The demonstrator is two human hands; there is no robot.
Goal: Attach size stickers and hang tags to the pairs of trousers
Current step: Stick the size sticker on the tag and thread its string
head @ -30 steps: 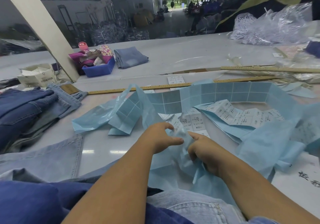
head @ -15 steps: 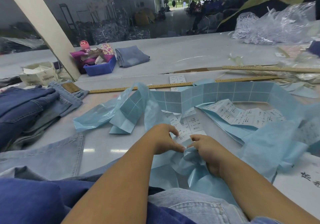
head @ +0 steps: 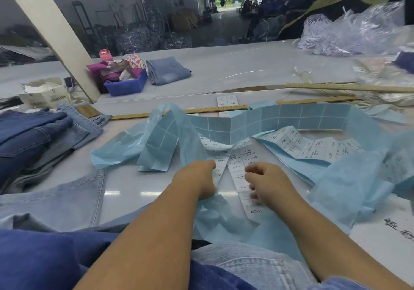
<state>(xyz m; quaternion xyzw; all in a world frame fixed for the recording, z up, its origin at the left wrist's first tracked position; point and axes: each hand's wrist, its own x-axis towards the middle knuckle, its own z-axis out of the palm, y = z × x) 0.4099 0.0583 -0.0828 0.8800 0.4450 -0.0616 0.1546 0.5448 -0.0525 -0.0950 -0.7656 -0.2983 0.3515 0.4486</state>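
Head view: two bare arms are stretched forward over the white table [head: 125, 191], side by side, with the wrists bent a little down. The left hand [head: 197, 180] is turned with its back up, and its fingers are curled around the edge of a white strip of size stickers [head: 220, 164], which is pinched there. The right hand [head: 266, 182] is held just to the right, with its fingers curled and blurred over a second sticker strip [head: 240, 177]; whether this strip is gripped or only touched cannot be told. Both strips are laid on the table between the hands and run back to a long band of blue backing paper [head: 291, 119], which is curved around the far side. More blue paper is crumpled under the wrists. Folded trousers [head: 33, 137] are piled at the left, and pale jeans [head: 56, 202] are spread near the front edge. A wooden ruler [head: 201, 110] is seen behind the paper.
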